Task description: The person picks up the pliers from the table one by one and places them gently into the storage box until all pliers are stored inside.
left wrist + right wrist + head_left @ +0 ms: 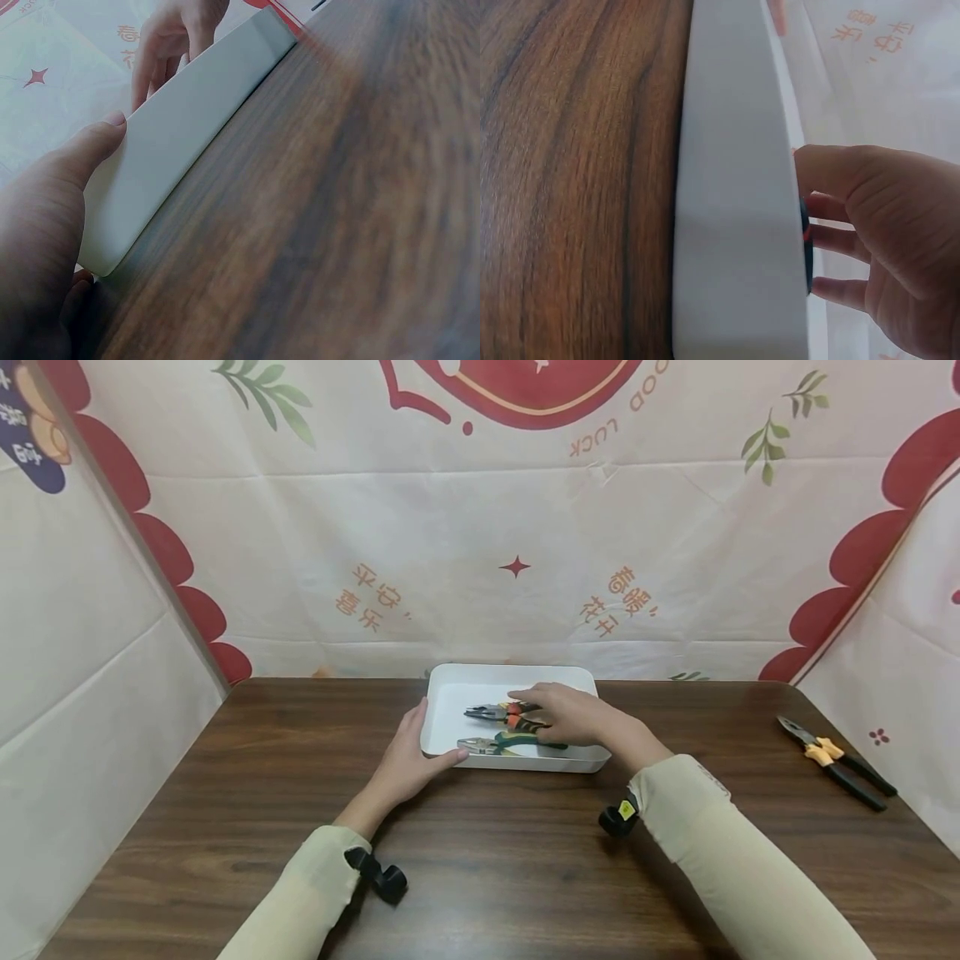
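A white tray [442,693] stands at the far side of the table. My left hand [408,756] holds its near left corner, thumb over the front rim and fingers along the left side. Inside lie pliers with red-and-black handles [519,723] and, nearer the front wall, pliers with green handles [517,739]. My right hand [573,714] reaches into the tray from the right, its fingers around the handles of the red-and-black pliers. In the right wrist view, a dark handle [808,247] shows at the fingertips above the rim; the front wall hides the rest.
Long-nose pliers with yellow-and-black handles [828,756] lie at the right end of the brown wooden table [495,860]. A printed white cloth [450,543] hangs behind the table's back edge, with further cloth panels at both sides.
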`<state>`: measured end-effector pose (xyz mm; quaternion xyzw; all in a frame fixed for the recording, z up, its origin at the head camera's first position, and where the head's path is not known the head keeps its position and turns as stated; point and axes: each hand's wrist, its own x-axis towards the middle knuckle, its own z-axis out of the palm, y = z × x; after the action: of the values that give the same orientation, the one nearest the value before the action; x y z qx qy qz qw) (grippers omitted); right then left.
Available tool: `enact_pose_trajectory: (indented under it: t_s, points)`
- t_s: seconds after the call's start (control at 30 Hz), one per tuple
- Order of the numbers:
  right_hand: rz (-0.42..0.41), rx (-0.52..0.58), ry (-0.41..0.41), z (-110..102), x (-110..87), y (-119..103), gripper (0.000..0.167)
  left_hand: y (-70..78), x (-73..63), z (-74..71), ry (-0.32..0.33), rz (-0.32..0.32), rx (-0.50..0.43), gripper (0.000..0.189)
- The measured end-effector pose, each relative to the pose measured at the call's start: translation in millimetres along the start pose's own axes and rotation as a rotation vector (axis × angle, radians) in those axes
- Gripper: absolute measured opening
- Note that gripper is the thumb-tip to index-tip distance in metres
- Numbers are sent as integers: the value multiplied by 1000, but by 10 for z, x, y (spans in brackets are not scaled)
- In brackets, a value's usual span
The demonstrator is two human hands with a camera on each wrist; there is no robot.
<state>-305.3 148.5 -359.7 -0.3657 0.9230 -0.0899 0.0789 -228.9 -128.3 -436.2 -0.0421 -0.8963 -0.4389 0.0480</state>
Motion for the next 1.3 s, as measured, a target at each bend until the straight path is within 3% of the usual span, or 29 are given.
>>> enact_pose_trajectory:
  t_s: [0.23,0.6,0.9,1.1,1.3]
  points:
    - [13,32,67,-74,-225,45,58,9,3,14,-1,5,2,115]
    - [77,31,168,-260,-640,100,58,3,-13,26,1,6,-1,115]
    - [27,19,287,-409,-998,233,54,13,-18,31,-7,2,8,115]
    - [34,33,343,-433,-1233,337,54,11,-21,20,-11,5,4,116]
    - [98,17,387,-396,-1449,481,57,28,-27,-2,-14,0,22,115]
